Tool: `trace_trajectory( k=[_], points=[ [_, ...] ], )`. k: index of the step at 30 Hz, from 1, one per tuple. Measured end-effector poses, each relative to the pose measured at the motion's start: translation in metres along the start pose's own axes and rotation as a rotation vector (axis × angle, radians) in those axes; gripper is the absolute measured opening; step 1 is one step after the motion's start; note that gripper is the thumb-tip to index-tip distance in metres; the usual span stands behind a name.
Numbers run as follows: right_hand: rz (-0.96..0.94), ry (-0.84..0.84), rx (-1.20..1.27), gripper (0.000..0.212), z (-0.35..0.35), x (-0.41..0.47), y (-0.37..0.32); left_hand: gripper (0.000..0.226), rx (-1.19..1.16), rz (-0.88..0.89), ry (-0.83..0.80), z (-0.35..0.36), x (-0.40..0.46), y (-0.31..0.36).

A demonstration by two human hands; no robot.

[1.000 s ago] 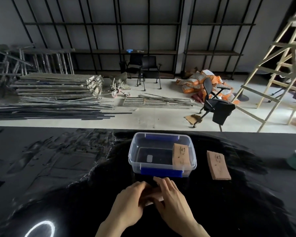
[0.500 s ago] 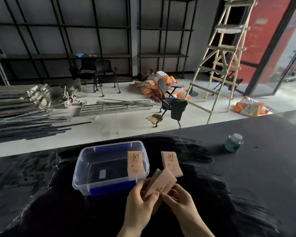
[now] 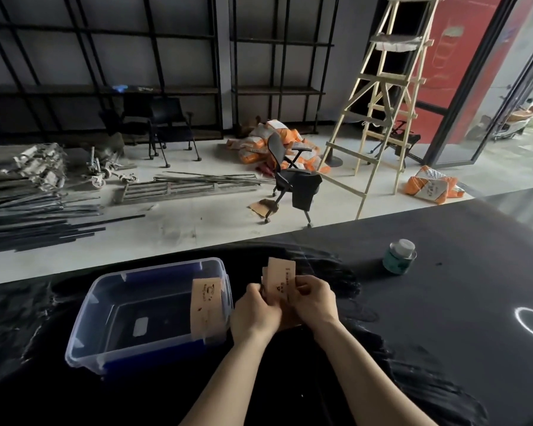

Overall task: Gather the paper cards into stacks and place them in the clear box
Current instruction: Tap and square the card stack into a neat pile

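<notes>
Gathering step: your left hand (image 3: 254,315) & right hand (image 3: 314,298) pinch the cards (image 3: 280,276) upright just beside the box (image 3: 83,327); next, I judge, square edges, then drop in w/ the stack (image 3: 206,305).

Both forearms bare, reaching fwd from bottom edge, converging toward centre. Left hand (image 3: 254,313) back-up, fingers curled in, thumb side toward right hand. Right hand (image 3: 314,298) just beside it, nearly touching, knuckles up, fingers (image 3: 305,282) folded closed in a pinch grip w/ thumb. Wrists straight, slightly apart; hands held a bit above counter (image 3: 443,302). Left fingertips hidden behind hand.
</notes>
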State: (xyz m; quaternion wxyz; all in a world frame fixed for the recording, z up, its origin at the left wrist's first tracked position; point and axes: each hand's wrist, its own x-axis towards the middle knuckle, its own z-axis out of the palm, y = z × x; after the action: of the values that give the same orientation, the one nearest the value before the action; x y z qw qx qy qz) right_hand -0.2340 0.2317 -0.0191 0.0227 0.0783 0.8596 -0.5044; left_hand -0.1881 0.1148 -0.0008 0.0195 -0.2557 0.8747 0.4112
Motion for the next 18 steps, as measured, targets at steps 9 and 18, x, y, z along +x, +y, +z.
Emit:
trace_trajectory(
  k=[9, 18],
  points=[
    [0.112, -0.084, -0.171, 0.031, 0.01, 0.014, 0.017, 0.057, -0.01, -0.158, -0.046, 0.019, 0.017, -0.002],
    [0.177, -0.201, 0.133, 0.021, -0.003, -0.015, 0.031, 0.05, -0.188, -0.154, -0.112, 0.021, 0.0, -0.007]
  ],
)
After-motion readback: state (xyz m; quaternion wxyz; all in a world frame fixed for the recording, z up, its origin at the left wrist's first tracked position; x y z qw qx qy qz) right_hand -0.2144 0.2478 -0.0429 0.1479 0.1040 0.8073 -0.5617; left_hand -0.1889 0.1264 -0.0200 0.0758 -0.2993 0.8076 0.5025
